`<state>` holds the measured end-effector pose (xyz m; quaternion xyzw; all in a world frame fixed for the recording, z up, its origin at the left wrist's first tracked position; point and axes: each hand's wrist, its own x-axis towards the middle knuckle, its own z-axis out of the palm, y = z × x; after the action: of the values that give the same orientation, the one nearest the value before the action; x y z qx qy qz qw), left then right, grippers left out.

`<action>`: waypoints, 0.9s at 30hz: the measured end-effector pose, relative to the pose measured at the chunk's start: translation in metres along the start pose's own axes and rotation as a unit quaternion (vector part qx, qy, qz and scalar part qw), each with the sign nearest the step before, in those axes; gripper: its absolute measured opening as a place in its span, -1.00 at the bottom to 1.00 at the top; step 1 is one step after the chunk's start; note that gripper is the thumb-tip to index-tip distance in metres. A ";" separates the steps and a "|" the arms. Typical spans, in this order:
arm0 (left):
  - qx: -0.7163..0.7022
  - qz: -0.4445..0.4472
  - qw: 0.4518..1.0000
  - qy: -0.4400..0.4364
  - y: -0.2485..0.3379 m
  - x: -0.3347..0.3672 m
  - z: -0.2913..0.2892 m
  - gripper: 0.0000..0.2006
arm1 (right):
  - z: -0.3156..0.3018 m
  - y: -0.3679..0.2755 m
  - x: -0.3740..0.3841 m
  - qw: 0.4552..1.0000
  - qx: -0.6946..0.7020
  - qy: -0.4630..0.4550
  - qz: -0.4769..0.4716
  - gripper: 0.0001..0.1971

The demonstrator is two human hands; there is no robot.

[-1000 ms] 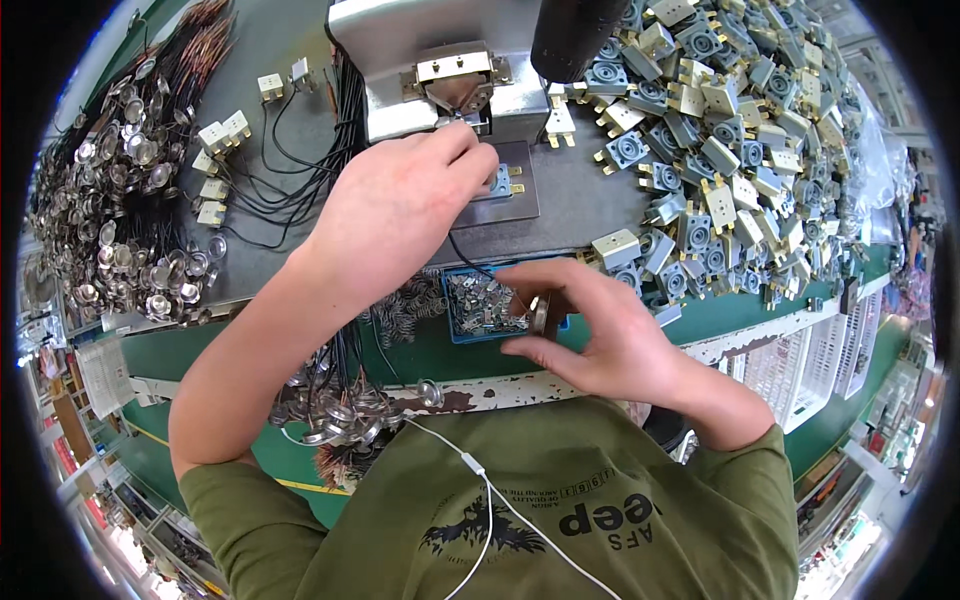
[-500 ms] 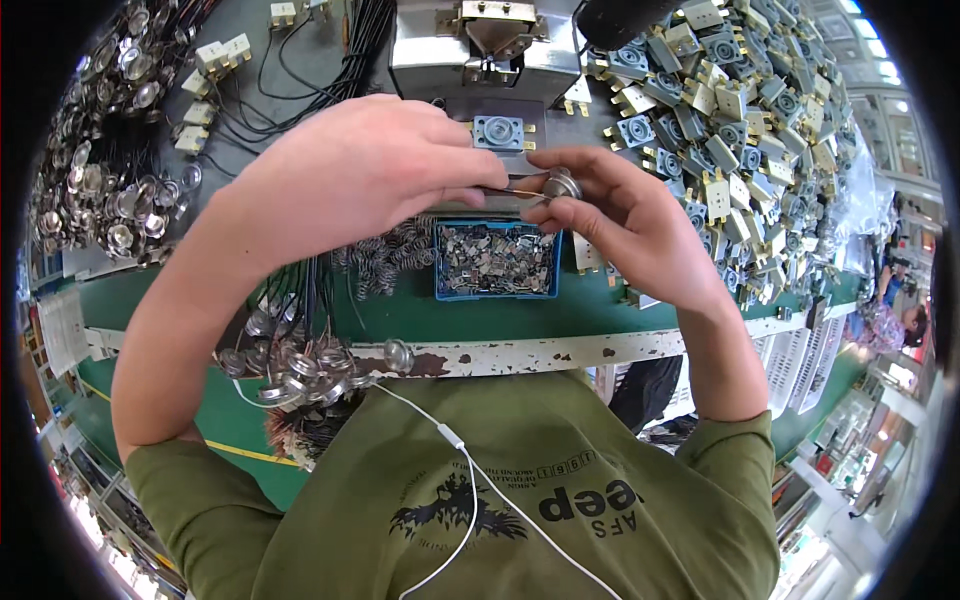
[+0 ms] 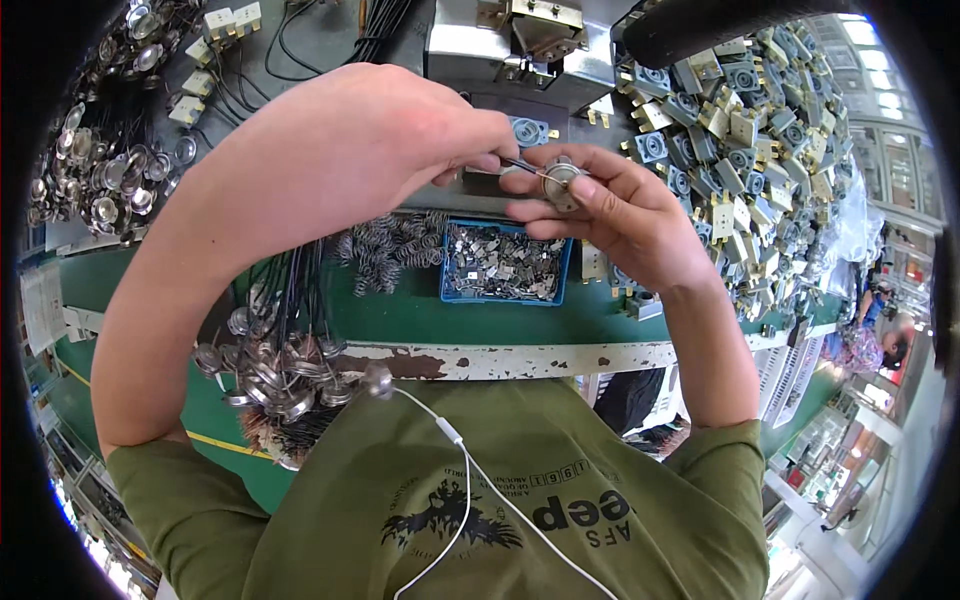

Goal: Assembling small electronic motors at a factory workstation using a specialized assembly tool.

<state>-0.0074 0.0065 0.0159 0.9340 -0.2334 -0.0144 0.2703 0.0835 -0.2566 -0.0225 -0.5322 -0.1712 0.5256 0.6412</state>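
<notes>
Between the fingers and thumb of my right hand (image 3: 645, 220) is a round silvery metal cap (image 3: 562, 186), its flat face turned up toward me. My left hand (image 3: 430, 125) is closed in a pinch on a thin black wire (image 3: 518, 164). The wire's bare end runs over to the cap; whether it is fastened there I cannot tell. Just beyond my fingertips, a grey square housing (image 3: 530, 132) with brass tabs lies on the work surface. A blue tray (image 3: 506, 299) of small metal clips sits nearer me, below both hands.
A steel fixture (image 3: 468, 52) stands at the back, with a black tube (image 3: 715, 38) to its right. Piled housings (image 3: 740, 155) cover the right side. Coil springs (image 3: 382, 252) lie beside the tray. Wired metal caps (image 3: 290, 372) hang over the front edge; more (image 3: 125, 185) lie left.
My right hand has turned the metal cap so its flat face shows. The left hand still pinches the wire, its wrist slightly higher. The whole view has shifted a little.
</notes>
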 end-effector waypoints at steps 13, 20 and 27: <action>0.082 0.033 0.996 0.018 0.008 -0.008 0.012 -0.91 | 0.021 -0.007 -0.007 0.906 -0.400 0.137 0.017 -0.72; -0.234 -0.041 0.969 0.069 0.002 -0.011 0.039 -0.89 | 0.055 0.014 0.009 0.933 -0.134 0.237 -0.234 -0.78; 0.112 0.072 0.989 0.062 -0.008 -0.010 0.021 -0.90 | 0.027 -0.016 0.005 0.964 -0.143 0.152 -0.166 -0.77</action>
<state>-0.0162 0.0062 -0.0071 0.9381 -0.2832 0.0889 0.1785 0.0720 -0.2367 -0.0006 -0.6561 -0.2314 0.2950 0.6550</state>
